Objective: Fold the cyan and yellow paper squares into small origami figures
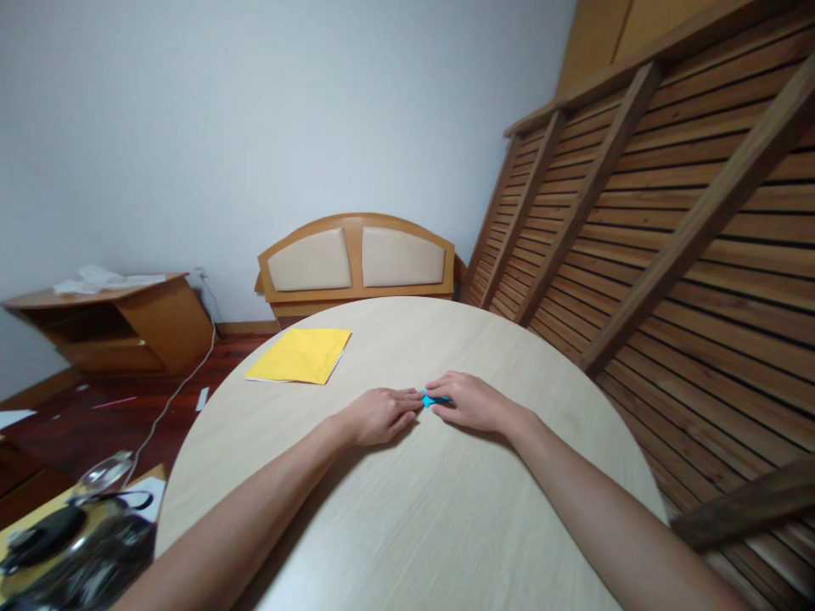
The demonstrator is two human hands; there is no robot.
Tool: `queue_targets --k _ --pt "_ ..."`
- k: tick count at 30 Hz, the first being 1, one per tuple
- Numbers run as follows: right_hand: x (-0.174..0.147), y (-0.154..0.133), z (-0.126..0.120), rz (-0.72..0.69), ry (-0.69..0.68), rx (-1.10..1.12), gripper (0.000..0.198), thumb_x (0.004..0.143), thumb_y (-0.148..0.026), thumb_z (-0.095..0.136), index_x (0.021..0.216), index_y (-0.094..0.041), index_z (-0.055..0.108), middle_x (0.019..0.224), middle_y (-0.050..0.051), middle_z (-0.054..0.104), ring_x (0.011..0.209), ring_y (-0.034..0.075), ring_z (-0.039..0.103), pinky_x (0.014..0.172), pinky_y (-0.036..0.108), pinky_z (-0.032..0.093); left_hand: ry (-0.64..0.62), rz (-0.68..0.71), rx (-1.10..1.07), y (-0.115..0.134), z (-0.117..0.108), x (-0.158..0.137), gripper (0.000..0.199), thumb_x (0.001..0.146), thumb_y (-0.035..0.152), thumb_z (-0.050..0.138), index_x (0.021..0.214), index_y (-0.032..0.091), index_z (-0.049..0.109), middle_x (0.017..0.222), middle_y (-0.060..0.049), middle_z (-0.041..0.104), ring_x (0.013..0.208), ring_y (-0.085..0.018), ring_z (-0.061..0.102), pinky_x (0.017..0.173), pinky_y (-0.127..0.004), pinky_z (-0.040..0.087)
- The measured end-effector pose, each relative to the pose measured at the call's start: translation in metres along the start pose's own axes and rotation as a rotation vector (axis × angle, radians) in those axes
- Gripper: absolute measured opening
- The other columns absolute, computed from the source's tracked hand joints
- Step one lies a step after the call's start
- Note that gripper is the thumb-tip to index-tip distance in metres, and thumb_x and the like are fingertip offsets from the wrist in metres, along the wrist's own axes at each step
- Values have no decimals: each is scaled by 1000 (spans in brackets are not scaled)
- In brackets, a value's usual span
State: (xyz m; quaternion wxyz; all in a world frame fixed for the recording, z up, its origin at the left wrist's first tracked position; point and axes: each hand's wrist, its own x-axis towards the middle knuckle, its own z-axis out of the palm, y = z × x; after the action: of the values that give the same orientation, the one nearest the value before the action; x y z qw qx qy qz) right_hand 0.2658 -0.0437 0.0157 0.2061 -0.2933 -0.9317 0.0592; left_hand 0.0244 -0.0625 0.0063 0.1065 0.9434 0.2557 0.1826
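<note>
Table [446,526]: smooth wood grain, low sheen. Yellow sheet [299,356]: matt, paper-like. Blue piece [428,400]: paper-like. Slatted panel [706,208]: matt wood. Floor [120,424]: glossy wood. Headboard [355,255]: smooth varnished wood.

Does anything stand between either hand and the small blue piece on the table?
Nothing visible does: fingers of the left hand and the right hand are right at the small blue piece. The yellow paper lies apart, farther off to the left.

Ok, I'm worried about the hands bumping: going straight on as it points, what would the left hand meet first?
The blue piece, at or just beyond its fingertips, then the right hand; exact contact is hard to judge.
</note>
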Motion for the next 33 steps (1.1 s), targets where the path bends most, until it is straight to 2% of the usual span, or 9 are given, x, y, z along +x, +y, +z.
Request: queue_targets --k 3,6,8,10,12,15,24,29,33 --pt "2 -10 10 80 -67 -9 42 93 -35 55 128 -13 63 131 18 63 122 29 58 105 43 41 -21 -44 63 -3 5 0 37 98 26 42 132 21 55 141 -10 56 136 -23 47 112 -41 40" --pt "1 -17 19 210 -228 21 78 94 -60 44 149 -5 38 155 22 33 145 32 30 118 46 25 -32 -91 136 -3 7 0 42 100 31 39 138 16 49 147 -15 47 134 -26 48 111 -41 41" --pt "0 -19 23 273 -295 40 89 93 -70 35 154 -6 26 160 20 19 149 32 17 121 47 16 -23 -131 180 -1 6 1 40 100 31 38 134 15 51 141 -15 52 124 -25 56 106 -38 46" --pt "-1 -20 25 304 -319 46 93 91 -73 32 156 -7 22 161 18 15 150 33 12 121 49 13 -23 -183 240 2 4 4 36 100 29 37 125 15 58 125 -13 60 109 -23 62 98 -36 50" --pt "0 -23 24 321 -316 39 95 89 -76 33 156 -9 22 161 17 16 150 34 11 121 50 12 -30 -234 317 6 2 7 33 99 29 37 116 16 63 109 -11 65 98 -23 64 92 -37 52" --pt "2 -27 22 337 -309 17 97 87 -78 35 156 -11 23 161 15 17 150 35 11 121 51 13 -32 -268 413 9 2 10 31 99 29 40 106 16 66 98 -11 65 94 -24 62 88 -39 52" --pt "7 -35 21 334 -282 -62 97 85 -79 38 154 -10 31 159 18 24 147 38 20 118 52 18 1 -333 408 7 10 11 31 99 27 40 115 16 64 116 -12 63 104 -24 59 89 -37 52" --pt "8 -32 28 278 -202 -87 90 88 -72 42 150 -8 37 157 18 32 145 33 29 119 45 20 1 -376 418 10 12 16 27 97 24 43 107 13 66 104 -12 67 100 -24 61 91 -37 51" --pt "13 -36 29 278 -151 -127 81 88 -65 47 146 -9 43 151 19 41 139 34 38 115 47 27 13 -376 403 8 11 16 28 98 25 42 106 14 66 106 -11 69 102 -23 61 93 -36 50"
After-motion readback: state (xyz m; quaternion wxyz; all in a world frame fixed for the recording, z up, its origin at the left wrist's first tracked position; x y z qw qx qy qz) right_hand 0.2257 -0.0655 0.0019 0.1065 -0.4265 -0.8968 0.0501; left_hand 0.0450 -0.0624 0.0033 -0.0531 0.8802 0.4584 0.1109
